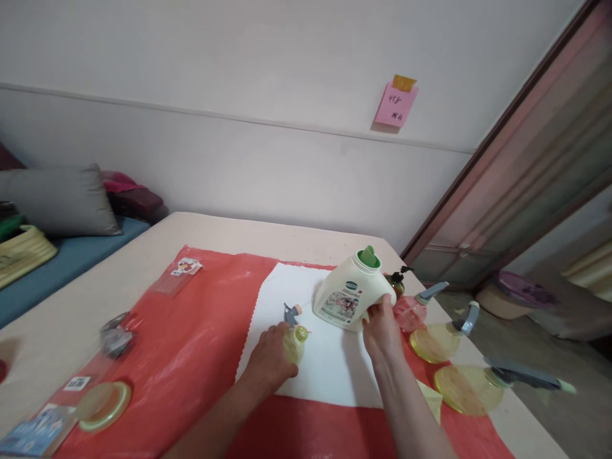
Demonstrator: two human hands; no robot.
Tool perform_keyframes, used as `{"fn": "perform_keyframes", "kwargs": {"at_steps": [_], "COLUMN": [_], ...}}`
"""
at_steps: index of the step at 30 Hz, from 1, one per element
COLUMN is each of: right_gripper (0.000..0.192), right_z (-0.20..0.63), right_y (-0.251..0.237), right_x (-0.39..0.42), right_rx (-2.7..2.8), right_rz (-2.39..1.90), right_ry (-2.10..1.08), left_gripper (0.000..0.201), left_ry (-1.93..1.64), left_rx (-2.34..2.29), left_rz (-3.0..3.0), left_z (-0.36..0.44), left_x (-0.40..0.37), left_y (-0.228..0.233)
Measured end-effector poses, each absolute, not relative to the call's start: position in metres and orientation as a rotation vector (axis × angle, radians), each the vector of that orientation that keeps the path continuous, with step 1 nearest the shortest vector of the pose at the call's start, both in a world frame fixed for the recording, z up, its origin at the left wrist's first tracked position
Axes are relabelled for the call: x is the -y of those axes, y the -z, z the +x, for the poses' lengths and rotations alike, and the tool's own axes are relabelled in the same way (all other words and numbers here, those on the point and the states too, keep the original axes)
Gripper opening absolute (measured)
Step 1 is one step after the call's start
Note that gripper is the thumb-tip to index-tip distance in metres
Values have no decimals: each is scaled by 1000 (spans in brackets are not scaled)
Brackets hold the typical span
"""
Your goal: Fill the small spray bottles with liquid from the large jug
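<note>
My left hand (270, 357) is closed around a small yellow spray bottle (295, 344), its neck bare and facing up. Just beyond it on the white cloth (329, 376) lies a grey spray trigger head (291, 313). My right hand (381, 328) grips the handle of a large white detergent jug (347, 293), whose green spout is uncapped. The jug leans a little to the left over the cloth; whether its base touches is hard to tell. No liquid is seen flowing from it.
Along the right edge stand a dark pump bottle (398, 284), a pink spray bottle (411, 312) and two yellow spray bottles (435, 342). A round yellow lid (104, 406) and plastic packaging (179, 275) lie at left on the red sheet (205, 331).
</note>
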State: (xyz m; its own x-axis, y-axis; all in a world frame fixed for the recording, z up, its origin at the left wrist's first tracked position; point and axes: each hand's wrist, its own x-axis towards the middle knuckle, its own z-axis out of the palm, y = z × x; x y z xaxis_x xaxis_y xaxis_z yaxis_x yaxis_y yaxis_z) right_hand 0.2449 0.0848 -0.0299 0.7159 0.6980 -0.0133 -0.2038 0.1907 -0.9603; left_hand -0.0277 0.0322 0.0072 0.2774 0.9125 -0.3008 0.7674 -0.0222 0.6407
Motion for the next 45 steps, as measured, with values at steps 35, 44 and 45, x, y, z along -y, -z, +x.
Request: {"fn": "perform_keyframes", "kwargs": {"at_steps": [35,44,45], "right_gripper": [39,29,31], "right_z": [123,150,155], "right_y": [60,-48,-63], "right_x": [-125,-73,-61], "right_rx": [2195,1451,1323], "right_rz": [-1575,-1222,-1187], "right_ry": [-335,-458,-461], "left_gripper": [68,67,67], "left_ry": [-979,-955,-919], "left_rx": [-1747,-1627,-1613], "left_rz": [1381,1310,1313], "left_z": [-64,-66,-64], "left_x": [-60,-53,-51], "left_y": [-13,-32,-33]}}
